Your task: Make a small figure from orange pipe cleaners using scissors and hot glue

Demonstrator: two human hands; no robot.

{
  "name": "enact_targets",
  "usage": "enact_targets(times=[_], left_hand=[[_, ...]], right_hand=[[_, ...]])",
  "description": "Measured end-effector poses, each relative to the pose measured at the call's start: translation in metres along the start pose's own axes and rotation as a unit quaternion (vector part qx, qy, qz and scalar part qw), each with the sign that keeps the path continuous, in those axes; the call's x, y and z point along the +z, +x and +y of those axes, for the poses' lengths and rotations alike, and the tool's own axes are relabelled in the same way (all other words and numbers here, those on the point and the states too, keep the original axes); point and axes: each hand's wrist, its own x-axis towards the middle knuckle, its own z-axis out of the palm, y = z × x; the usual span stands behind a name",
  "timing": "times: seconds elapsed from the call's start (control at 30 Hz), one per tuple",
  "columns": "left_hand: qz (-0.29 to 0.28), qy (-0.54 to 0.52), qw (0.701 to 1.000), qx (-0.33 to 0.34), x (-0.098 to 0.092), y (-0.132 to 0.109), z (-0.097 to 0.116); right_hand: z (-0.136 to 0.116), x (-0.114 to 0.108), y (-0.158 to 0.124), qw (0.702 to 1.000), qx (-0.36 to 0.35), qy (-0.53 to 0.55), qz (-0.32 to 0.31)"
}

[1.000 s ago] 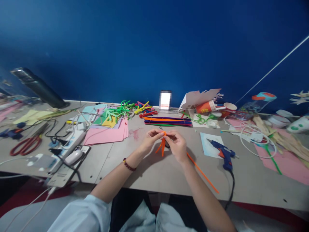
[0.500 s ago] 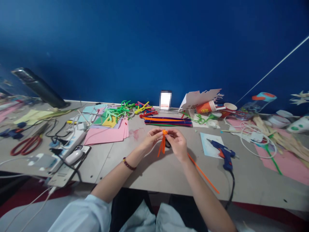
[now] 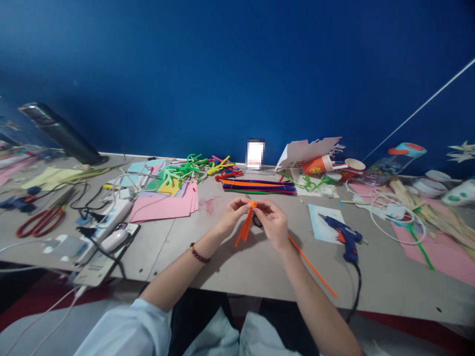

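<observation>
Between my two hands is a bent orange pipe cleaner [image 3: 244, 231], its top folded into a small knot and its loose ends hanging down to the left. My left hand [image 3: 234, 216] pinches it near the knot from the left. From the right, my right hand [image 3: 271, 221] grips the same spot with closed fingers. Partly hidden behind the right fingers, a dark object [image 3: 256, 221] lies on the table. Another straight orange pipe cleaner [image 3: 313, 267] lies on the table beside my right forearm.
A bundle of coloured pipe cleaners [image 3: 259, 186] lies ahead of my hands. On the right, a blue glue gun [image 3: 343, 235] rests by a white-blue card [image 3: 315, 222]. Pink paper [image 3: 161, 207], a power strip [image 3: 107, 230] and red-handled scissors [image 3: 40, 222] are on the left.
The loose ends of the orange pipe cleaner have swung slightly left and lower. Both hands stay nearly in place, still gripping it.
</observation>
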Motion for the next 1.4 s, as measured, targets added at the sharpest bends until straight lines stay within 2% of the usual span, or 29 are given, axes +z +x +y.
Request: enact_targets(times=[0.17,0.53,0.7,0.83,0.93,1.07,1.23,1.33,1.4], left_hand=[[-0.013,0.003,1.000,0.002,-0.001,0.000,0.000],[-0.014,0.053,0.998,0.022,0.003,-0.002,-0.001],[-0.007,0.049,0.998,-0.024,0.000,0.000,-0.004],[-0.036,0.040,0.997,-0.047,-0.004,0.002,-0.006],[-0.055,0.067,0.996,-0.008,-0.005,0.003,-0.007],[-0.040,0.151,0.985,0.072,-0.005,0.002,-0.008],[-0.038,0.189,0.975,0.107,-0.004,0.000,-0.007],[-0.023,0.154,0.985,0.074,-0.002,0.000,-0.006],[-0.021,0.092,0.995,0.009,0.000,0.000,-0.005]], right_hand=[[-0.004,0.000,0.002,0.998,0.031,0.045,0.019],[0.004,-0.005,0.007,0.996,0.067,0.041,0.046],[0.006,-0.004,0.008,0.991,0.092,0.083,0.044],[-0.002,-0.002,0.008,0.990,0.097,0.087,0.060],[-0.005,-0.002,0.008,0.991,0.087,0.071,0.072],[0.000,-0.004,0.008,0.994,0.072,0.054,0.056],[0.006,-0.006,0.008,0.992,0.093,0.077,0.042],[0.003,-0.005,0.009,0.987,0.110,0.108,0.040],[0.000,-0.003,0.009,0.982,0.131,0.128,0.041]])
